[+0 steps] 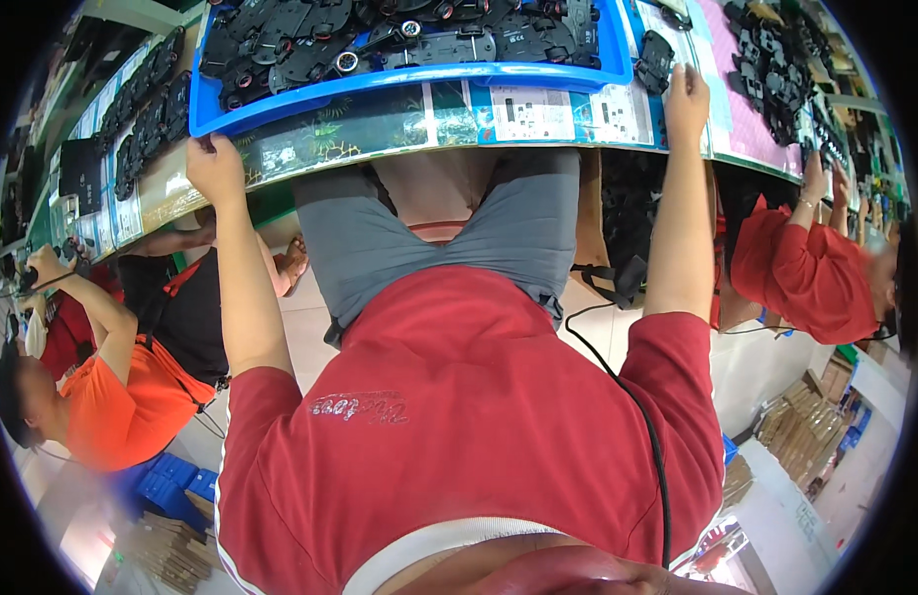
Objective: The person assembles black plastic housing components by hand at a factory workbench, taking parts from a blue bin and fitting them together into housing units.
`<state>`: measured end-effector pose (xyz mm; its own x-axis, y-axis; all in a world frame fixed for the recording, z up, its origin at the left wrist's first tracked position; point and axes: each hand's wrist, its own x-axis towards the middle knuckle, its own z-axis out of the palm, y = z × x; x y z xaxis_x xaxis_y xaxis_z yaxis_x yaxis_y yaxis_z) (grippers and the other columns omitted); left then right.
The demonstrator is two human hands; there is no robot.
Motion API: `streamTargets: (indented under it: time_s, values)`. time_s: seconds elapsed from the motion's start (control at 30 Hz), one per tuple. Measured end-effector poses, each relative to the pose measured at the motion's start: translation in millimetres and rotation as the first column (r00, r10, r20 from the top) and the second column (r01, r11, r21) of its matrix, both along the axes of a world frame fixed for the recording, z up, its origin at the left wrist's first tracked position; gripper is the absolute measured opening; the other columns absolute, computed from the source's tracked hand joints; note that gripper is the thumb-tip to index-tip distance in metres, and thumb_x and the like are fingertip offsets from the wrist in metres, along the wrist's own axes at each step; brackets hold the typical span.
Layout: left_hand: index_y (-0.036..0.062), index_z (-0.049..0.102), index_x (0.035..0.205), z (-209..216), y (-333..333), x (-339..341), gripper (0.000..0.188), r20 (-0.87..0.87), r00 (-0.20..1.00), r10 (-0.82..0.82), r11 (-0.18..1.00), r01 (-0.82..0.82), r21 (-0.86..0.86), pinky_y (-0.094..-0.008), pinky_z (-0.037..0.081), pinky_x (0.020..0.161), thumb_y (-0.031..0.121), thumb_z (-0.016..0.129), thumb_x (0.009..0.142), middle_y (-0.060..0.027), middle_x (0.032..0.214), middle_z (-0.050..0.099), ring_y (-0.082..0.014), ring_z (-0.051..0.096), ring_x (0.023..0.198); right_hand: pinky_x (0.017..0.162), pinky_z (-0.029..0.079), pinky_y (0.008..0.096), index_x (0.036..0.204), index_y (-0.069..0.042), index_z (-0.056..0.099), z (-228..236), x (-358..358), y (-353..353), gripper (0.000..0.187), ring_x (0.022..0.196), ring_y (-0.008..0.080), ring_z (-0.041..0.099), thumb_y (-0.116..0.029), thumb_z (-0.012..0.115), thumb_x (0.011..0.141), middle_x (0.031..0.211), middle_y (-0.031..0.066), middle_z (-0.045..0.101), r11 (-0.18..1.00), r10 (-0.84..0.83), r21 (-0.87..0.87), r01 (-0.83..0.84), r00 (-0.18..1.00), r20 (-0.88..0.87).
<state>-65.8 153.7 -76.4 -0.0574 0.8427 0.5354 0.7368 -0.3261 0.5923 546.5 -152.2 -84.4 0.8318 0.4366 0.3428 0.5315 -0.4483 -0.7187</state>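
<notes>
A blue plastic tray [419, 79] full of black plastic parts [310, 45] sits on the table in front of me. Several of these parts carry small round pieces with silver or reddish rings. At the tray's near left corner my left hand [217, 171] is closed, its fingertips against the corner. My right hand [687, 104] is raised over the table to the right of the tray, apart from it, with the fingers curled in. Whether anything small is inside those fingers is hidden. Close beside it lies a single black part [655, 61].
More black parts lie on the table at the left [154, 124] and in a pile on the pink mat [771, 74]. Printed sheets [533, 114] lie under the table's cover. A person in orange [132, 397] works at left, another in red [806, 278] at right. A black cable [642, 397] crosses my shirt.
</notes>
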Motion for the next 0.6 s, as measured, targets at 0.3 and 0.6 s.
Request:
streamTargets:
  time_s: [0.3,0.6]
  values:
    - [-0.0004,0.067,0.098,2.5,-4.1,4.6,0.024,-0.025,1.000,0.019,1.000,-0.019,0.005,-0.0462,0.051,0.080,0.018,0.060,0.085,-0.0225,0.092,0.071,-0.0408,0.068,0.088,0.096,0.044,0.0480,0.124,-0.004,0.064,6.4,-25.7,5.0,0.068,0.110,0.0408,0.056,-0.060,0.065,0.085,0.113,0.0231,0.061,0.993,0.065,-0.113,-0.022,0.916,0.395]
    - [-0.0006,0.066,0.097,-1.5,-0.2,2.3,0.024,-0.026,1.000,0.017,0.999,-0.018,-0.040,-0.0469,0.051,0.077,0.021,0.061,0.086,-0.0214,0.089,0.070,-0.0408,0.067,0.084,0.093,0.045,0.0486,0.125,-0.012,0.067,17.0,-53.8,4.6,0.058,0.108,0.0361,0.058,-0.049,0.066,0.081,0.116,0.0165,0.064,0.932,0.154,-0.358,0.050,0.842,0.517]
